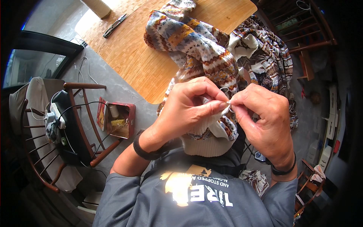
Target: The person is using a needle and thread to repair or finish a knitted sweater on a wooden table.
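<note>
A patterned knitted sweater [217, 53] in white, brown, blue and mustard lies over the table's near edge and hangs onto my lap, its cream ribbed band [206, 146] nearest my body. Above it, my left hand [193, 102] is closed, thumb and forefinger pinching a bit of white yarn [229, 107] at the knit's edge. From the other side my right hand [264, 113] pinches the same white yarn, its fingertips almost touching the left ones. A small loop of yarn stands up behind the fingertips. Whether a needle is between the fingers cannot be made out.
On the wooden table [136, 64] lie a slim dark tool [114, 25] and a thread cone [97, 7]. More patterned knitwear [270, 56] is heaped at the right. Left are a wooden chair [99, 153] with cords and a red box [131, 119] holding thread spools.
</note>
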`<action>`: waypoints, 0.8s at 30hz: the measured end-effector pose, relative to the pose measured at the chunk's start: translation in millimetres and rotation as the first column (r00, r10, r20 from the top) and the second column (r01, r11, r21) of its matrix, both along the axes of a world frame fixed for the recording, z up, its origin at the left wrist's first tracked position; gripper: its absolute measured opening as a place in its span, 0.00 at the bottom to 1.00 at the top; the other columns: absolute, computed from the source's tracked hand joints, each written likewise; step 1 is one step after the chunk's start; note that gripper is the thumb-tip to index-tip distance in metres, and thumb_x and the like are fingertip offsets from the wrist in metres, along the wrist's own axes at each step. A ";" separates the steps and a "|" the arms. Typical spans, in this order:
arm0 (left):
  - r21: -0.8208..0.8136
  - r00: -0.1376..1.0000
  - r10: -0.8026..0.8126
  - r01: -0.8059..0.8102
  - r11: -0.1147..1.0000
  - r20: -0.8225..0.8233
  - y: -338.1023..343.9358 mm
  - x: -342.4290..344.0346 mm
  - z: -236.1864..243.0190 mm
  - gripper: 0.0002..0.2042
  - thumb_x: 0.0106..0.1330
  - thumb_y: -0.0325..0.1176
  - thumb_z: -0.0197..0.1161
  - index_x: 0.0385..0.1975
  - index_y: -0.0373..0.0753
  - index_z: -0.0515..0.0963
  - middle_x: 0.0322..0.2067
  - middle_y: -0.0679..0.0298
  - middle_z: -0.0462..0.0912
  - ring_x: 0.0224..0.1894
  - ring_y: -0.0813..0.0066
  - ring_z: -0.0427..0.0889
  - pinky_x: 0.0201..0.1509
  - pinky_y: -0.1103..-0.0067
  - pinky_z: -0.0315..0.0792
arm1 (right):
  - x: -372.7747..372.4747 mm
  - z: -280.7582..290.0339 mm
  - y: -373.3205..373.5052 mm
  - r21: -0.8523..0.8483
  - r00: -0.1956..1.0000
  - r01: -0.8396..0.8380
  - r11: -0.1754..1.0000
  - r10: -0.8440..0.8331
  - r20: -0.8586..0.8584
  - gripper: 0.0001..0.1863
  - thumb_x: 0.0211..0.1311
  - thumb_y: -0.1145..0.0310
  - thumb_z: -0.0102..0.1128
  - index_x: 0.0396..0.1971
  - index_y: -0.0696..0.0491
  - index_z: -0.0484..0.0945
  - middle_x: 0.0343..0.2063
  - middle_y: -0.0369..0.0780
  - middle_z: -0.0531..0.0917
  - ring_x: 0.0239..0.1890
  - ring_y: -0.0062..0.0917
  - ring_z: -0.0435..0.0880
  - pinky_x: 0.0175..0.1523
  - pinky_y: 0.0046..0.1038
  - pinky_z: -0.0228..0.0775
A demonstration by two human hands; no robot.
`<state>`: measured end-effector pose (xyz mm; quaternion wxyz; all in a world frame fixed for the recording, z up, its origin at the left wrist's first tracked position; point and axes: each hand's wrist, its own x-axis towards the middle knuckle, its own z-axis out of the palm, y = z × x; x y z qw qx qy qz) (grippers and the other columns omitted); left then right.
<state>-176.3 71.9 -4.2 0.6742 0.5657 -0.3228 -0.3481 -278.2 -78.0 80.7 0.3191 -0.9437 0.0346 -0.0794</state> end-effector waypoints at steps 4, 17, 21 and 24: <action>-0.001 1.000 -0.003 0.003 1.000 0.023 -1.1 0.3 0.6 0.06 0.56 0.27 0.67 0.31 0.34 0.80 0.29 0.68 0.77 0.31 0.85 0.75 0.34 0.86 0.69 | -0.3 1.8 -1.4 0.002 0.999 -0.011 1.000 0.012 -0.047 0.06 0.47 0.86 0.59 0.24 0.59 0.75 0.22 0.40 0.76 0.22 0.25 0.78 0.25 0.22 0.66; 0.182 0.998 -0.011 0.022 0.983 -0.066 -3.8 1.1 11.0 0.10 0.56 0.31 0.69 0.32 0.33 0.79 0.27 0.66 0.81 0.28 0.85 0.76 0.31 0.86 0.70 | 10.7 -11.0 -6.2 0.041 0.997 -0.077 0.996 0.077 -0.002 0.04 0.58 0.80 0.54 0.25 0.59 0.71 0.20 0.38 0.74 0.22 0.18 0.75 0.25 0.22 0.67; -0.024 0.998 0.041 -0.042 0.999 -0.053 -2.0 4.5 13.4 0.12 0.57 0.33 0.67 0.37 0.34 0.78 0.29 0.64 0.81 0.30 0.81 0.78 0.34 0.84 0.71 | 22.0 -2.8 -19.2 0.478 0.990 0.136 0.868 -0.141 -0.025 0.07 0.68 0.70 0.47 0.30 0.54 0.70 0.26 0.33 0.76 0.17 0.09 0.68 0.23 0.10 0.61; -0.038 0.949 0.016 -0.004 0.999 0.315 0.8 9.2 11.6 0.09 0.57 0.30 0.66 0.37 0.35 0.79 0.27 0.63 0.80 0.30 0.77 0.78 0.33 0.82 0.70 | 33.2 14.6 -35.7 0.767 1.000 0.024 0.641 -0.030 -0.006 0.10 0.70 0.63 0.44 0.33 0.53 0.67 0.28 0.36 0.77 0.14 0.09 0.70 0.18 0.07 0.60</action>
